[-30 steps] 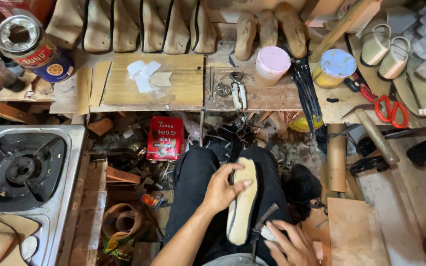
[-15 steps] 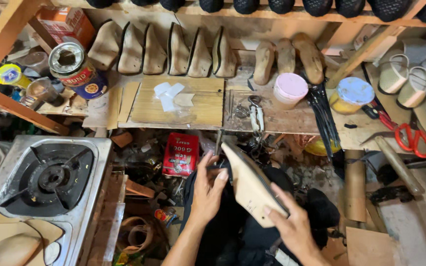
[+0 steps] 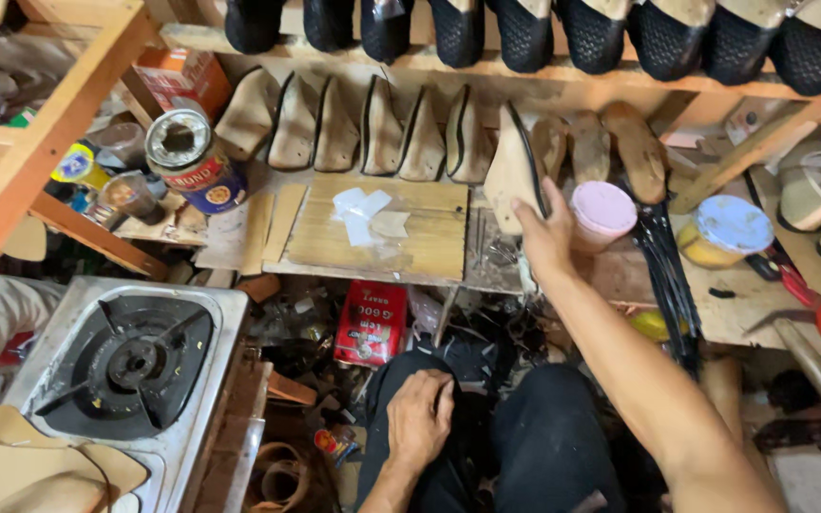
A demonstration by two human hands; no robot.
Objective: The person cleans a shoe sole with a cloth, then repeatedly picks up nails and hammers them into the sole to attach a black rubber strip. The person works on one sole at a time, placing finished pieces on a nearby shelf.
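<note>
Beside the pink tub point(image 3: 602, 211), a tan insole point(image 3: 510, 171) is gripped upright by the outstretched right hand point(image 3: 545, 237); the left hand point(image 3: 420, 418) is rested, loosely curled and empty, on the lap.

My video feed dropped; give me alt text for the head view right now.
The right hand holds a tan shoe sole on edge beside a row of similar soles on a cluttered wooden bench. The left hand rests on the person's lap, empty.
</note>
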